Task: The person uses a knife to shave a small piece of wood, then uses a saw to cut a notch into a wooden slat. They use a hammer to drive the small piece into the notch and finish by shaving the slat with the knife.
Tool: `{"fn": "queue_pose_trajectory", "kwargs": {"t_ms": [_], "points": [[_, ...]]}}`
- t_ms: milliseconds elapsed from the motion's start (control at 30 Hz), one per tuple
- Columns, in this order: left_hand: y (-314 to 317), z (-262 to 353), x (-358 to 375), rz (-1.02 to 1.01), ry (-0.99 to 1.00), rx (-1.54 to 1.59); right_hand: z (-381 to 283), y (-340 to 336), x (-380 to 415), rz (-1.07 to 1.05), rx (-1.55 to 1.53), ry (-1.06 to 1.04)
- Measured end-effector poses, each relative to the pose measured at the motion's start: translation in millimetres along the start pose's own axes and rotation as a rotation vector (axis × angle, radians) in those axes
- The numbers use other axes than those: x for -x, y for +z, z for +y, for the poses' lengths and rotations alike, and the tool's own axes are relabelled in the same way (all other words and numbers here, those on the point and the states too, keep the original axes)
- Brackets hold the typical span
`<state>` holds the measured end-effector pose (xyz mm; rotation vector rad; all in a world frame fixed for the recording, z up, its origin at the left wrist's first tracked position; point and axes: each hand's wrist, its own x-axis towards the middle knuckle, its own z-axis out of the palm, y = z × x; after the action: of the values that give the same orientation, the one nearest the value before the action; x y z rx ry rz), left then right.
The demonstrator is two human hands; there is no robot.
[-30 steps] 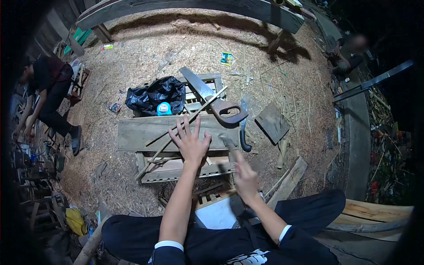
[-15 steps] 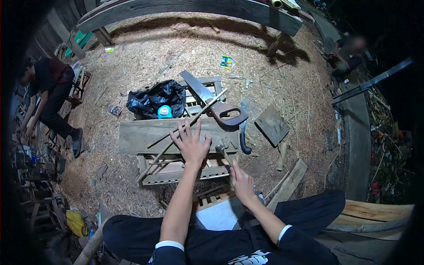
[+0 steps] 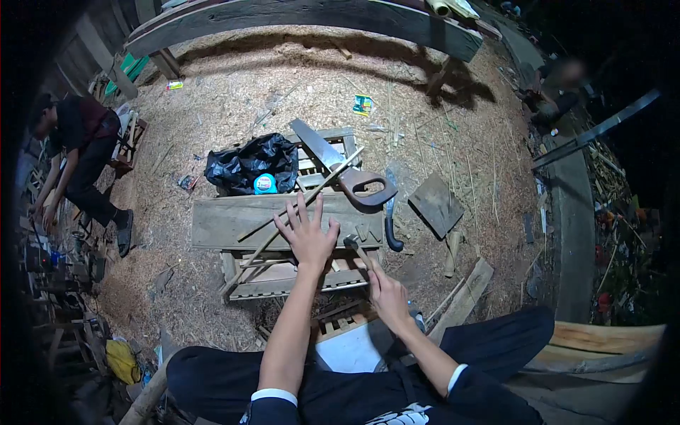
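My left hand (image 3: 309, 237) lies flat with fingers spread on a wide wooden board (image 3: 219, 221). Under or beside its fingers runs a thin wooden stick (image 3: 265, 228), slanting across the board. A small hammer (image 3: 352, 242) is in my right hand (image 3: 388, 294), gripped by its wooden handle, with the head at the board's near edge. Beyond the board, a handsaw (image 3: 365, 190) rests beside the stick's far end. A knife with a dark handle (image 3: 392, 234) lies to the right. Small wood pieces (image 3: 368, 231) sit near the hammer head.
A slatted wooden stand (image 3: 297, 289) supports the board. A black plastic bag (image 3: 244, 161) holds a blue tape measure (image 3: 264, 184) at its edge. A square wooden plate (image 3: 437, 204) lies right. One person (image 3: 81, 152) bends at left; another (image 3: 556, 92) sits at far right.
The hammer head has shifted slightly down and left. My left hand stays spread on the board. The view has moved a little.
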<state>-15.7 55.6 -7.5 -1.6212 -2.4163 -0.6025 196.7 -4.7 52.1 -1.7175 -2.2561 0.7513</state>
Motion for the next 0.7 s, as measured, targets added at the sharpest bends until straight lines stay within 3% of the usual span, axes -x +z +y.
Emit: {"fn": "queue_pose_trajectory", "kwargs": {"t_ms": [67,133,200,700], "points": [[-2.4,0.4,4.6,-0.034,-0.001,-0.005,1.0,-5.3,1.8,0.076,-0.192,-0.04],[-1.3,1.2,1.0,-0.02,-0.005,-0.015,-12.1,-25.9,-4.8,0.086,-0.198,-0.036],[0.8,-0.3,2.4,-0.025,-0.005,0.004,-14.8,-30.8,-6.3,0.269,-0.326,-0.101],[-16.9,2.8,13.6,-0.262,0.064,0.128,0.7,-16.5,-10.6,0.31,-0.491,-0.053]]}}
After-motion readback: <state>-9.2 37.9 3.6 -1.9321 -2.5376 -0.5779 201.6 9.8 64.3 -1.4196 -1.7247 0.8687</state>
